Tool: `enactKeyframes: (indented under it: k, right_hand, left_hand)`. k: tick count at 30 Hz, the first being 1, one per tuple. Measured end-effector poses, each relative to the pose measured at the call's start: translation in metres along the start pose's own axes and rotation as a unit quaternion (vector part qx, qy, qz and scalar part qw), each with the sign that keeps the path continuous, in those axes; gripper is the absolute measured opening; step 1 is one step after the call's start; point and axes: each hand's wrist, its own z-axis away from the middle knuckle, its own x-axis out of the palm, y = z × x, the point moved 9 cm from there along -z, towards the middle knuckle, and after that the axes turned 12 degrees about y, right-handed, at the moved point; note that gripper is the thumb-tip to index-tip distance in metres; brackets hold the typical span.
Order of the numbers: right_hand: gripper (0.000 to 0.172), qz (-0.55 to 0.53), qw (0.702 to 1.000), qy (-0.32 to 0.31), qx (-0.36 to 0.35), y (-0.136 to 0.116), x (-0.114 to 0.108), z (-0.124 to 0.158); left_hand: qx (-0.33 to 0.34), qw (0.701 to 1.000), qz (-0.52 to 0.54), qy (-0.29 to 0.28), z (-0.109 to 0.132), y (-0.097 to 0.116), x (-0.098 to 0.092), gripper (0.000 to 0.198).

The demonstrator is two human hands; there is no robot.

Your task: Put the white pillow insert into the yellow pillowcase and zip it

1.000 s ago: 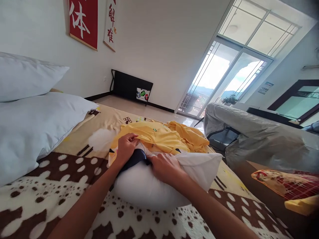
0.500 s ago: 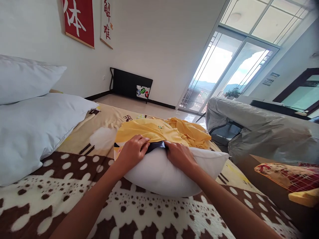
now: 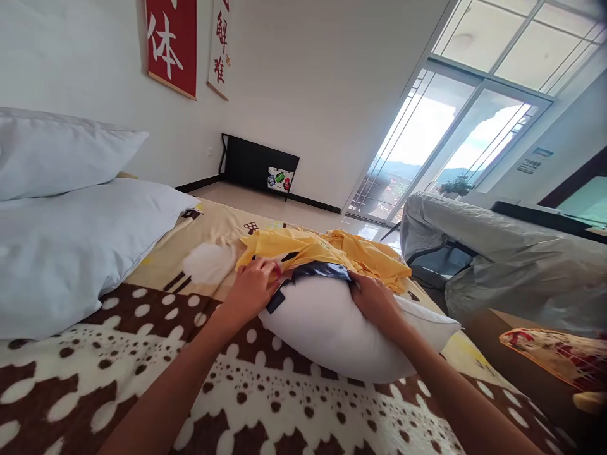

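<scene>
A plump white pillow (image 3: 332, 328) lies on the bed between my forearms. Over its far edge sits a bunched yellow pillowcase (image 3: 308, 243), whose dark navy inside (image 3: 322, 270) shows along the opening. My left hand (image 3: 253, 284) pinches the pillowcase's edge at the pillow's left end, where a dark strip hangs down onto the white. On the other side, my right hand (image 3: 377, 303) grips the dark edge, with its palm against the pillow. Some of the right fingertips are hidden under the fabric.
Two more white pillows (image 3: 57, 253) are stacked at the left. A brown and cream patterned blanket (image 3: 265, 404) covers the bed. Plastic-covered furniture (image 3: 502, 253) stands at the right, near a cardboard box (image 3: 478, 335). A black folded panel (image 3: 256, 167) leans on the far wall.
My hands have moved farther apart, opening the pillowcase's edge wider. More of the navy inside and a dark strip at the left now show. The view has shifted slightly left.
</scene>
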Motion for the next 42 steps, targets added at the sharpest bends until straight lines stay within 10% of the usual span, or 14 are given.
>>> enactKeyframes:
  k: [8,14,21,28,35,42]
  right_hand:
    - [0.047,0.007,1.0,0.0,-0.01,-0.01,-0.003,0.01]
    - [0.046,0.001,1.0,0.009,-0.017,-0.012,-0.005,0.011]
    - [0.045,-0.006,1.0,0.005,-0.022,-0.013,-0.004,0.018]
    - [0.045,0.001,0.999,0.009,-0.039,-0.018,-0.004,0.02]
    - [0.046,-0.011,0.999,0.021,-0.045,-0.018,-0.007,0.02]
    - [0.042,-0.048,0.991,0.078,-0.093,-0.022,-0.013,0.027]
  left_hand:
    - [0.022,1.0,0.007,0.008,-0.004,-0.034,0.021,0.053]
    - [0.035,0.996,0.058,0.053,-0.008,-0.077,0.021,0.034]
    - [-0.015,0.945,-0.036,0.326,-0.003,-0.076,-0.042,0.028]
    - [-0.064,0.951,-0.115,0.281,-0.002,-0.083,-0.029,0.025]
    - [0.04,0.984,0.17,0.046,0.001,0.017,-0.017,0.036]
    - [-0.019,0.991,0.1,0.089,0.016,0.021,0.016,0.039]
